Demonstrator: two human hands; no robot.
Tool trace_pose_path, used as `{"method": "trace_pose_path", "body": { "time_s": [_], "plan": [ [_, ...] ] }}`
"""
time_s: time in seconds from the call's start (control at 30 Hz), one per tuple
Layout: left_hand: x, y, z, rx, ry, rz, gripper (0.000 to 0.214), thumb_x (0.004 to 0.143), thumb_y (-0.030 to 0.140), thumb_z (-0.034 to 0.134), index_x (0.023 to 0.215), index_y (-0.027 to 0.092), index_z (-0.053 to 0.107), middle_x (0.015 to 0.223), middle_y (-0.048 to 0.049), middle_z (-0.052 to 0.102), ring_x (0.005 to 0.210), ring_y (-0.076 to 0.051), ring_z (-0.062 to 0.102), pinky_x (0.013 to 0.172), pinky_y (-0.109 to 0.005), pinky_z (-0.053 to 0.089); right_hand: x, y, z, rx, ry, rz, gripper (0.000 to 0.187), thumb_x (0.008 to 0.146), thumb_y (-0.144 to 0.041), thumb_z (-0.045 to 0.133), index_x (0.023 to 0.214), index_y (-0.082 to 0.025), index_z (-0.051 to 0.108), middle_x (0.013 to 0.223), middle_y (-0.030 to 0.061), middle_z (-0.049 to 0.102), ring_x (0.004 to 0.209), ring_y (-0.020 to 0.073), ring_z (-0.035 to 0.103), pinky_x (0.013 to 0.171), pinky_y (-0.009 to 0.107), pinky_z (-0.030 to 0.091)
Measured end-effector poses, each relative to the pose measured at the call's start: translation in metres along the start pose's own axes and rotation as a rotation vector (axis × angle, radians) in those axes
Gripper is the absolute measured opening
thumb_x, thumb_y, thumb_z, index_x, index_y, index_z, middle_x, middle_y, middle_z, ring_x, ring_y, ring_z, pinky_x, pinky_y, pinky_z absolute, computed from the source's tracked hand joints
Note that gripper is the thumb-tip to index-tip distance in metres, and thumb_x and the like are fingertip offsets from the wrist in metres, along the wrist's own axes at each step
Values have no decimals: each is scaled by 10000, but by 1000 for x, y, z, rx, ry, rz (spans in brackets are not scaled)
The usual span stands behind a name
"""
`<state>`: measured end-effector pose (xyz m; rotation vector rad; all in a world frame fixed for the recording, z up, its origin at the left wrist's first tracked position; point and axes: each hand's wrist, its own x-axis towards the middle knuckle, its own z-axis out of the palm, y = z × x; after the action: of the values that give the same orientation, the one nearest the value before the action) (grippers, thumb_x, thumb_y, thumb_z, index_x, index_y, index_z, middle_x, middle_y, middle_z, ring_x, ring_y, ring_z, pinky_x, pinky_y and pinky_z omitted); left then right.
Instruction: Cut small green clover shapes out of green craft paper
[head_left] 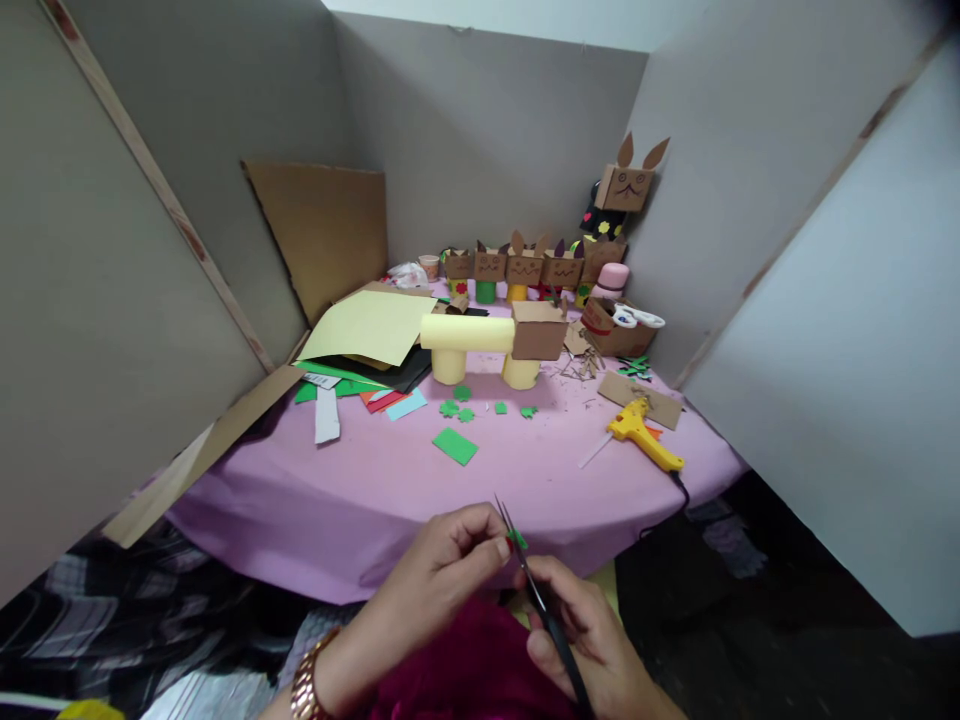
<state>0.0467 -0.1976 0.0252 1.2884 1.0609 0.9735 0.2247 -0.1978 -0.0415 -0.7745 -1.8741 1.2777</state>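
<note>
Near the table's front edge, my left hand [469, 550] pinches a small piece of green paper [517, 540]. My right hand [581, 620] grips black-handled scissors [551, 625], their narrow blades pointing up and away from me beside the green piece. The blades look slightly apart at the tips. On the cloth ahead lie several small green flower-shaped cutouts [465, 414] and a plain green rectangle [455, 446]. Behind them stands a pale yellow paper-tube body [469, 333] on tube legs, with a brown cardboard box head [540, 332] at its right end.
A yellow hot glue gun [645, 437] lies at right by a cardboard strip [641, 400]. White-handled scissors [636, 317] rest on a cardboard box [615, 330]. Paper sheets [375, 325] are stacked at left. Several cardboard-headed figures [525, 268] line the back. Grey panels [487, 130] enclose the pink-covered table [300, 500].
</note>
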Motion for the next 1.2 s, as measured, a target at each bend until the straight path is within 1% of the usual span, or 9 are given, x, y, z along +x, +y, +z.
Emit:
{"method": "trace_pose_path", "body": {
  "time_s": [0.13,0.27,0.37,0.5,0.57,0.73,0.87,1.0,1.2],
  "plan": [
    [1,-7,4,-121,7,-7,185,828,284,547,680,172,555,624,26,570,574,-109,445,562,-221,335,0,0,4,131,0,47,383,823,-555,502,992,-214,540,679,-15,428,567,135,376,530,237,366],
    [0,-21,22,-337,140,28,238,813,376,591,705,169,547,604,48,517,552,-95,458,555,-207,369,1,2,11,198,55,24,435,817,-592,491,1038,-223,556,663,-11,445,562,149,418,614,274,435],
    [-2,-28,34,-353,242,53,246,792,373,633,696,168,537,577,64,477,525,-82,437,518,-186,364,1,5,14,185,80,-4,420,820,-580,496,1037,-227,566,644,-13,463,553,153,439,634,280,450],
    [-3,-33,41,-374,284,103,221,830,356,592,710,182,528,584,62,486,531,-80,446,519,-177,370,1,8,16,137,127,-72,416,819,-542,531,1087,-224,550,770,28,553,632,166,488,607,253,444],
    [-3,-35,41,-358,307,112,216,839,352,577,709,187,525,589,63,478,536,-82,435,520,-177,369,1,10,16,133,127,-91,414,827,-527,529,1108,-224,538,828,42,575,669,170,500,620,249,444],
    [-4,-36,38,-206,354,136,213,857,313,533,683,192,513,591,62,440,550,-94,400,521,-185,354,-2,17,19,110,121,-64,427,811,-535,539,1102,-222,525,771,17,520,651,163,479,607,249,434],
    [-4,-32,34,-71,324,150,221,874,302,490,679,197,495,586,60,444,547,-103,417,523,-198,352,-3,16,17,122,87,-5,450,802,-561,536,1087,-212,531,743,14,498,647,165,479,604,254,445],
    [-2,-26,32,-1,293,134,221,876,287,465,673,200,474,586,60,437,541,-108,416,521,-205,345,-3,9,13,100,67,27,474,804,-594,506,1057,-195,548,732,23,511,634,165,472,588,252,444],
    [0,-21,27,11,254,141,217,860,251,465,650,197,463,586,59,436,563,-112,401,540,-206,334,0,4,7,54,34,34,418,820,-553,505,1025,-191,539,695,-12,429,575,135,372,536,235,367]
  ]
}}
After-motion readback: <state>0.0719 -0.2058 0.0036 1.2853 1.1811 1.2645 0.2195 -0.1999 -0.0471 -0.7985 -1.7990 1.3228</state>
